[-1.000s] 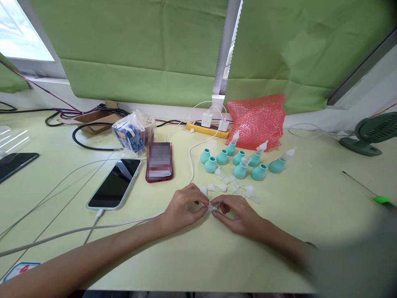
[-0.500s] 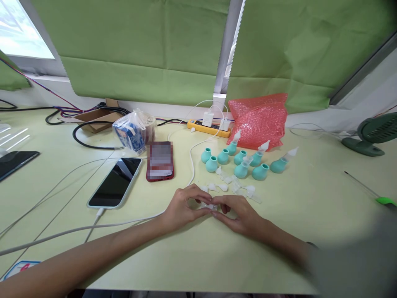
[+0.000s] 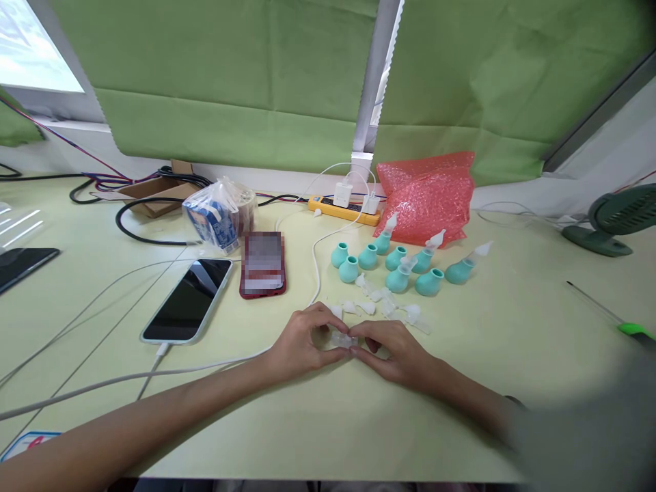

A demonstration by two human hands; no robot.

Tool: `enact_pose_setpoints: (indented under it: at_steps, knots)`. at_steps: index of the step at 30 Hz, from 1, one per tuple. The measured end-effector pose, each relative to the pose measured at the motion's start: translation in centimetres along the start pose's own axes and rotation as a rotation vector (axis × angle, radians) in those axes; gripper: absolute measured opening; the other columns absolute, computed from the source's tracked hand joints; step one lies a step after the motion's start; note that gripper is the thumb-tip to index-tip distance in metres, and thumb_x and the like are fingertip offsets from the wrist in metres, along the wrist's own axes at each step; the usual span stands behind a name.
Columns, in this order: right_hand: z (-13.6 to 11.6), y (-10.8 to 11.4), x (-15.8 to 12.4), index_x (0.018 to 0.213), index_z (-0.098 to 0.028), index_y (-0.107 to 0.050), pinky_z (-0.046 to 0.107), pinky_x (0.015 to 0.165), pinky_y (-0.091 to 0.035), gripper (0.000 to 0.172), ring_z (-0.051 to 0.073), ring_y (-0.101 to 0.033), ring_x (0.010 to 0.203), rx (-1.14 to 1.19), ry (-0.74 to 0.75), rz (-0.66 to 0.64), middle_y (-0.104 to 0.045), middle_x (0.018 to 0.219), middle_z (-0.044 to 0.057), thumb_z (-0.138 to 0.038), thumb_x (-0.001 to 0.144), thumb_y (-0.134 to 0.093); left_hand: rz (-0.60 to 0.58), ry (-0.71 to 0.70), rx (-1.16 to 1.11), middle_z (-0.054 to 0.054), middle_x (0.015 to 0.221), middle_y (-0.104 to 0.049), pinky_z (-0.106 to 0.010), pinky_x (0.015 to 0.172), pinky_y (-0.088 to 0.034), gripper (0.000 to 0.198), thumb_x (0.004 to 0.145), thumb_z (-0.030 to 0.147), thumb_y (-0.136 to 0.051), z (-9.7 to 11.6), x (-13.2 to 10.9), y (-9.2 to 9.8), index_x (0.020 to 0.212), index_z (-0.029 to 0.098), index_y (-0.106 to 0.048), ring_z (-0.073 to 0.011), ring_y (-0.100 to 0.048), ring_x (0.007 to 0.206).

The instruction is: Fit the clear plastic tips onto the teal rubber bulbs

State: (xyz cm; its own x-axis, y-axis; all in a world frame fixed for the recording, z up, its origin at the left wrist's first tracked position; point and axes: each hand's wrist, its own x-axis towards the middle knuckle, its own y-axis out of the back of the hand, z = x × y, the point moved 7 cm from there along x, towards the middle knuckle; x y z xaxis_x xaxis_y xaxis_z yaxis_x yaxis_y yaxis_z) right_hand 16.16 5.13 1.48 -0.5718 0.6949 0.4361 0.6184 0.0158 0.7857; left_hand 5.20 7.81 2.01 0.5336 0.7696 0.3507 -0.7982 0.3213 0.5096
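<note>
My left hand (image 3: 302,342) and my right hand (image 3: 392,352) meet at the middle of the pale yellow table (image 3: 307,424), low over its surface. Both pinch one small clear plastic piece (image 3: 344,338) between their fingertips. Just beyond my fingers lie several loose clear and white nozzle tips (image 3: 382,307). Farther back stand several teal rubber bulbs (image 3: 397,263), some with clear tips fitted, some bare.
A phone with a dark screen (image 3: 188,301) on a white cable and a red phone (image 3: 263,263) lie to the left. A wrapped blue carton (image 3: 218,219), a yellow power strip (image 3: 344,208), a red bubble-wrap bag (image 3: 428,198), a green fan (image 3: 615,222) and a green-handled tool (image 3: 630,329) ring the table.
Both hands stay together on the small clear piece, with only slight finger shifts. The view has drifted a little.
</note>
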Motion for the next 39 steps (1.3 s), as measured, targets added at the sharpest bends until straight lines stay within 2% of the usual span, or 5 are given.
enact_pose_setpoints:
  at_steps: [8, 17, 26, 32, 39]
  knots:
    - [-0.1, 0.0, -0.1, 0.092, -0.018, -0.052, 0.021, 0.058, -0.04, 0.015, 0.011, -0.053, 0.065, -0.015, 0.021, -0.02, -0.061, 0.076, 0.002, -0.02, 0.077, -0.048, -0.012, 0.018, -0.018, -0.001, 0.075, -0.06, -0.023, 0.063, -0.045, 0.015, 0.065, 0.013, -0.057, -0.3, -0.2, -0.3, 0.079, 0.016, -0.057, -0.0116, -0.054, 0.07]
    - [-0.4, -0.1, 0.1, 0.092, -0.018, -0.051, 0.024, 0.062, -0.041, 0.015, 0.013, -0.054, 0.072, 0.013, 0.044, -0.054, -0.059, 0.078, 0.004, -0.019, 0.077, -0.047, -0.017, 0.008, 0.035, -0.001, 0.073, -0.059, -0.023, 0.063, -0.045, 0.014, 0.064, 0.014, -0.058, -0.2, -0.1, -0.3, 0.078, 0.016, -0.059, -0.0118, -0.053, 0.069]
    - [-0.5, -0.2, 0.1, 0.089, -0.019, -0.051, 0.024, 0.066, -0.041, 0.013, 0.013, -0.053, 0.076, 0.052, 0.055, -0.086, -0.06, 0.08, 0.003, -0.016, 0.077, -0.047, 0.018, -0.155, 0.107, -0.003, 0.068, -0.064, -0.026, 0.063, -0.045, 0.009, 0.066, 0.014, -0.057, 0.6, -0.2, -0.3, 0.073, 0.015, -0.062, -0.0142, -0.053, 0.068]
    - [-0.2, 0.1, 0.0, 0.091, -0.018, -0.05, 0.023, 0.059, -0.041, 0.015, 0.011, -0.05, 0.063, 0.001, -0.009, -0.031, -0.057, 0.071, 0.001, -0.021, 0.076, -0.049, 0.044, -0.26, 0.133, -0.003, 0.07, -0.063, -0.027, 0.066, -0.044, 0.009, 0.068, 0.014, -0.055, 1.0, -0.5, -0.4, 0.075, 0.015, -0.061, -0.0136, -0.052, 0.069]
    - [-0.4, 0.1, 0.2, 0.088, -0.018, -0.051, 0.023, 0.06, -0.041, 0.012, 0.012, -0.052, 0.067, 0.023, 0.027, -0.017, -0.057, 0.072, 0.002, -0.019, 0.076, -0.049, 0.042, -0.302, 0.166, -0.003, 0.072, -0.063, -0.028, 0.067, -0.044, 0.009, 0.07, 0.015, -0.054, 1.1, -0.7, -0.6, 0.077, 0.015, -0.06, -0.0143, -0.05, 0.072]
